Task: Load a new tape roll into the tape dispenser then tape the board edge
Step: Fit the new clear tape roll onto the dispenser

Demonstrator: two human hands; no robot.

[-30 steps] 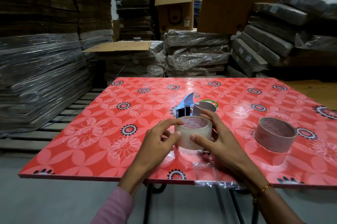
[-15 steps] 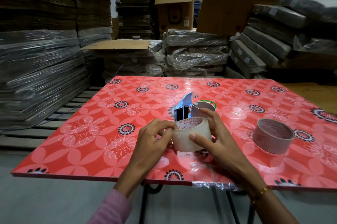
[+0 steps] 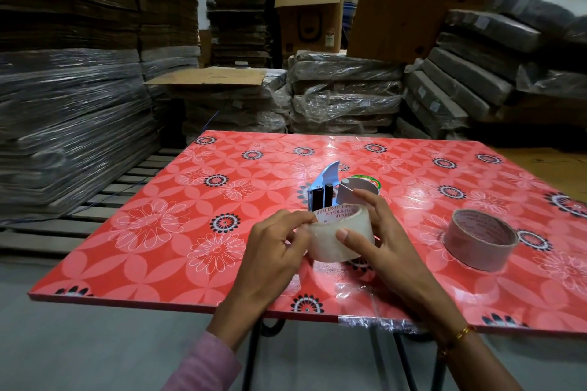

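Observation:
A clear tape roll [image 3: 333,239] with a printed white core is held just above the red flowered board [image 3: 165,231]. My right hand [image 3: 381,244] grips it from the right, thumb on its outer face and fingers over the far rim. My left hand [image 3: 273,250] pinches at its left rim with thumb and fingertips. Right behind the roll stands the blue tape dispenser [image 3: 330,188] with black rollers and a grey hub. A stretch of crinkled clear tape [image 3: 374,322] lies along the board's near edge.
A brown tape roll [image 3: 479,239] lies flat on the board to the right. Wrapped stacks of flattened cardboard stand at the left and behind, with cartons further back. Black metal legs show under the board's near edge.
Both hands have lifted and tilted the clear roll slightly toward me. The left fingers have shifted onto its left rim. The dispenser and brown roll stay where they were.

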